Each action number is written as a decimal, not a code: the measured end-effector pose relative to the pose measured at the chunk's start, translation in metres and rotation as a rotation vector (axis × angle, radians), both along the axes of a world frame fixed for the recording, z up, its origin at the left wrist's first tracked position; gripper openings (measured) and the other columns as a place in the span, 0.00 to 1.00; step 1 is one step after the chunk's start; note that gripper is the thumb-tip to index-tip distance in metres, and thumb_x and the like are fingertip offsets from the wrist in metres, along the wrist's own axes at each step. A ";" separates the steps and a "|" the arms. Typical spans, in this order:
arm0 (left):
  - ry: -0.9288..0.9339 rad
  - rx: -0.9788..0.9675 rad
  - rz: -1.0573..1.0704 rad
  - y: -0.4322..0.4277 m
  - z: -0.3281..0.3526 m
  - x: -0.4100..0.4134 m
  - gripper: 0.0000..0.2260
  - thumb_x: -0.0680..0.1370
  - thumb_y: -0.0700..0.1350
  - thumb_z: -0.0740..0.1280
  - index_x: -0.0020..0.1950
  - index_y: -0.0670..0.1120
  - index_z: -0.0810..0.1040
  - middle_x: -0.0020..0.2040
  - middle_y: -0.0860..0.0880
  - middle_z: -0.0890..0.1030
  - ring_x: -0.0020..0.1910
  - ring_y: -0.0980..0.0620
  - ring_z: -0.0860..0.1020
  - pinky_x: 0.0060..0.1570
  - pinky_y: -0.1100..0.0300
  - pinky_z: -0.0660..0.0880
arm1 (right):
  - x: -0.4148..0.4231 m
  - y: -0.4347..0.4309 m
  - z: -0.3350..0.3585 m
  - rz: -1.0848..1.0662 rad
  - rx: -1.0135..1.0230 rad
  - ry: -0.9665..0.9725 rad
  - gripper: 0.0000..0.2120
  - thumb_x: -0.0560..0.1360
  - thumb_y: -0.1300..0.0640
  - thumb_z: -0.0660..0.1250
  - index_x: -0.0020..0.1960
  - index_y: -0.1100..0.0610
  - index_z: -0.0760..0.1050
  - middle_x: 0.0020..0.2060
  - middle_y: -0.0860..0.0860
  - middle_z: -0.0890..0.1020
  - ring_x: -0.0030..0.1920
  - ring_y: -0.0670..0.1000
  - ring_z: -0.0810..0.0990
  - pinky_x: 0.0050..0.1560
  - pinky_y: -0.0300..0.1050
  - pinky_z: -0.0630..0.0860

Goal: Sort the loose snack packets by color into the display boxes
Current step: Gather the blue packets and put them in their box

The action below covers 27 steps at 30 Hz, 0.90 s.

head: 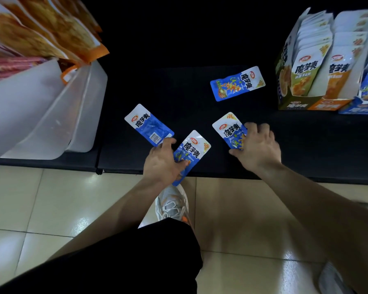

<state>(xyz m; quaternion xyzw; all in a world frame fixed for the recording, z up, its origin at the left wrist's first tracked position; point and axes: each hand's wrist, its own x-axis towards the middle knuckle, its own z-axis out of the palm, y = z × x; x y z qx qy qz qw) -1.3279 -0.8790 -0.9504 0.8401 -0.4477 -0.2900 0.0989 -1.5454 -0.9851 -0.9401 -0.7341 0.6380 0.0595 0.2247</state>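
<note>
Several blue-and-white snack packets lie on a black shelf (306, 145). My left hand (162, 162) grips the lower part of one blue packet (191, 151) at the shelf's front edge, while its fingertips touch a second blue packet (147, 126) lying back side up. My right hand (257, 145) curls over the lower end of a third blue packet (229, 128). A fourth blue packet (238, 83) lies loose farther back. The display boxes (314, 105) stand at the right, with green, orange and blue sections holding upright packets.
A translucent white bin (51, 115) stands on the shelf at the left, with large orange snack bags (47, 28) above it. Beige floor tiles (51, 198) lie below the shelf edge. My legs and grey sneaker (172, 204) are under my arms.
</note>
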 end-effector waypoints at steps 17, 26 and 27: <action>0.830 -0.192 0.326 -0.002 0.014 -0.019 0.10 0.78 0.43 0.71 0.58 0.43 0.78 0.49 0.46 0.86 0.49 0.47 0.85 0.46 0.56 0.82 | 0.049 0.037 0.006 -0.295 0.397 -0.711 0.09 0.74 0.48 0.74 0.41 0.51 0.79 0.38 0.49 0.85 0.39 0.48 0.85 0.35 0.45 0.82; 0.116 -0.294 0.423 -0.017 0.009 0.062 0.12 0.77 0.45 0.72 0.59 0.46 0.78 0.49 0.52 0.80 0.47 0.56 0.77 0.41 0.65 0.70 | 0.100 0.024 0.003 0.123 0.175 -0.504 0.18 0.79 0.55 0.62 0.69 0.47 0.73 0.65 0.49 0.73 0.61 0.53 0.76 0.60 0.51 0.76; 0.114 -0.277 0.383 -0.018 0.010 0.060 0.11 0.77 0.46 0.72 0.58 0.47 0.78 0.49 0.52 0.80 0.44 0.57 0.77 0.38 0.69 0.70 | 0.106 0.022 0.003 0.190 0.139 -0.469 0.21 0.80 0.56 0.62 0.73 0.48 0.70 0.68 0.49 0.70 0.64 0.54 0.73 0.62 0.50 0.74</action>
